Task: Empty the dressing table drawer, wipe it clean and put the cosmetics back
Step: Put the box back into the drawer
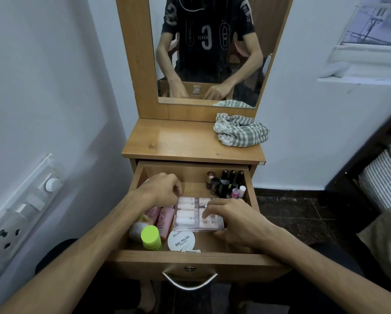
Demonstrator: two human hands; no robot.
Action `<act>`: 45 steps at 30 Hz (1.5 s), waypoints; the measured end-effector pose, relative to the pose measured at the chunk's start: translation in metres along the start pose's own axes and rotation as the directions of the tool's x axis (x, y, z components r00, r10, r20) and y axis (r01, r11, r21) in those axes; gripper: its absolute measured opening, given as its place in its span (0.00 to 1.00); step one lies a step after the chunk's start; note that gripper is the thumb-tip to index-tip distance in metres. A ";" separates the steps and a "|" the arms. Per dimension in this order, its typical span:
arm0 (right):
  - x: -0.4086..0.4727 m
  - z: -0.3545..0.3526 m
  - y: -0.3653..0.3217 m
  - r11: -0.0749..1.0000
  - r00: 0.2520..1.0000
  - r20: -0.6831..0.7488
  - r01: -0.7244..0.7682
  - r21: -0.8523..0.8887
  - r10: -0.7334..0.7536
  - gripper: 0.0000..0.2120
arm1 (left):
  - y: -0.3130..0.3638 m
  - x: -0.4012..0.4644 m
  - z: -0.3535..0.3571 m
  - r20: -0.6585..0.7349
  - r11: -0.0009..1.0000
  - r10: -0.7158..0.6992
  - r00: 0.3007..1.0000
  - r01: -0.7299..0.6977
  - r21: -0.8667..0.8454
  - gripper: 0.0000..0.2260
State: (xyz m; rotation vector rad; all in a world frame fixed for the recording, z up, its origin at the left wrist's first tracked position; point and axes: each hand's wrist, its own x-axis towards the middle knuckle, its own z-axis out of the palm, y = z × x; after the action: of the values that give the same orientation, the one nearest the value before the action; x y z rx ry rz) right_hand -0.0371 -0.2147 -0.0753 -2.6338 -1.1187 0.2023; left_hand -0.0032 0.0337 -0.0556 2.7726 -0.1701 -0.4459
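Note:
The wooden drawer stands pulled out and full of cosmetics. A clear plastic compartment box lies in its middle. My left hand rests at the box's far left corner, fingers curled against it. My right hand covers the box's right side, fingers on the lid and thumb at the near edge. Pink tubes, a bottle with a lime-green cap and a round white nail polish wipes tub sit at the front left. Several dark nail polish bottles stand at the back right.
A checked grey-green cloth lies crumpled on the right of the dressing table top. The mirror above shows my arms. A switch panel is on the left wall. A bed with a striped mattress is on the right.

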 end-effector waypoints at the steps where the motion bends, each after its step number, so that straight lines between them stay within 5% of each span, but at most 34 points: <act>1: 0.000 0.001 0.000 1.000 1.000 -0.001 0.000 0.000 0.000 0.20 | 0.001 0.000 0.000 -0.001 1.000 0.007 1.000 -0.007 0.005 0.15; 9: 0.004 0.002 0.002 1.000 1.000 0.026 0.010 -0.021 -0.009 0.20 | 0.003 -0.003 0.002 0.017 0.996 0.054 0.998 -0.056 0.073 0.19; 17: 0.000 0.000 -0.001 0.996 1.000 0.003 0.011 -0.088 -0.010 0.22 | 0.035 -0.010 0.013 0.305 0.963 0.130 0.943 -0.194 0.189 0.49; 22: -0.007 -0.020 -0.014 0.992 0.994 -0.078 0.069 -0.103 -0.077 0.16 | 0.033 -0.006 0.016 0.225 0.960 0.196 0.954 -0.233 0.152 0.46; 27: 0.006 -0.024 -0.039 0.990 0.986 0.088 0.143 -0.010 -0.142 0.16 | 0.026 0.007 0.009 0.245 0.979 0.183 0.952 -0.200 0.047 0.43; 36: 0.029 -0.011 -0.057 0.958 0.933 0.332 0.212 -0.191 -0.140 0.18 | 0.021 0.015 -0.009 0.332 0.971 0.197 0.923 -0.137 -0.196 0.33; 45: 0.034 0.001 -0.052 0.920 0.935 0.335 0.229 -0.317 -0.118 0.17 | 0.021 0.021 -0.008 0.334 0.973 0.195 0.922 -0.140 -0.184 0.34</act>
State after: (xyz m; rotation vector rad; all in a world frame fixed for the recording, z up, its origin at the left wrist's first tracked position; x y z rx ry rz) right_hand -0.0494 -0.1548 -0.0616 -2.8533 -1.6251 0.4287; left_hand 0.0176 0.0130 -0.0475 2.4771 -0.4339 -0.8659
